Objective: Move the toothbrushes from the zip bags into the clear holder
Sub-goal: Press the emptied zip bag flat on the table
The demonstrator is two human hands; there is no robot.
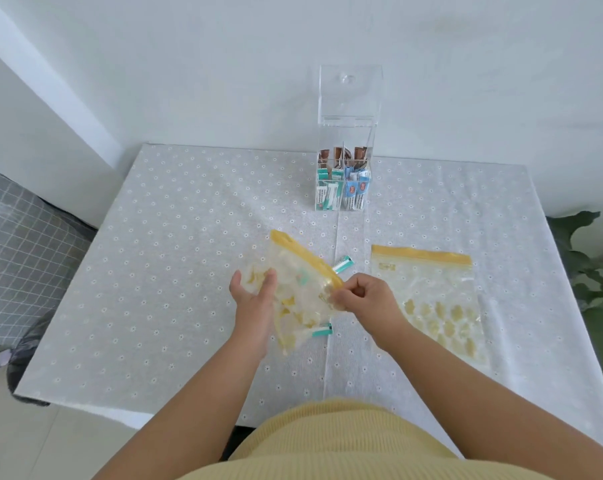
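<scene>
You have two zip bags, one held (303, 292) and one flat at right (431, 303), one clear holder (345, 161), and two loose teal-ended toothbrush packets (343, 264) (322, 330).

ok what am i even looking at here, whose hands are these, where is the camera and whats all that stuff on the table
There is no machine here: a person wears one camera on the head, looking down at their own two bare hands. The left hand and the right hand hold up a yellow-topped zip bag between them. Wrapped toothbrushes with teal ends poke out around it. A second zip bag lies flat on the dotted tablecloth to the right. At the back stands the clear holder, lid up, with wrapped packets already in its compartments.
</scene>
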